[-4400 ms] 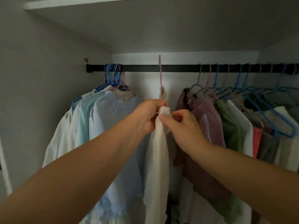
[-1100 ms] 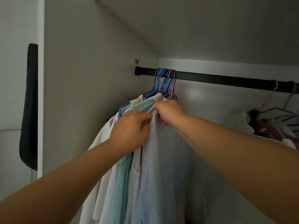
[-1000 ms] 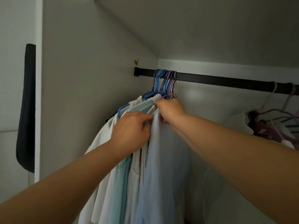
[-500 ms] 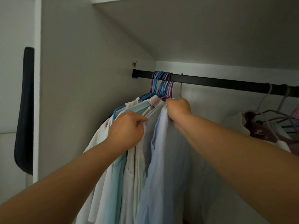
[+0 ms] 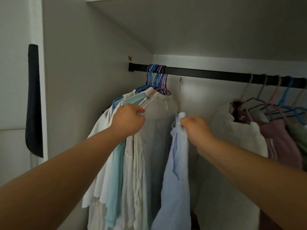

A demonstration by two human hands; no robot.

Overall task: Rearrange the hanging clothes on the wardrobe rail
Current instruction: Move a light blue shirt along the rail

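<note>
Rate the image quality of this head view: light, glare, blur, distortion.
Head view: dim and flat overall; a bright patch of light on the back wall below the rail; wide-angle bending stretches the forearms; the light blue garment under the right hand looks soft, maybe motion blur; the left hand reads sharper.

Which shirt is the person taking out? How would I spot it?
Find the black rail across the top of the wardrobe. Left of its middle, between the tight bunch of shirts and the right-hand clothes, the pale blue shirt hangs in the gap. The right hand holds it, and its hanger hook is off the rail.
</note>
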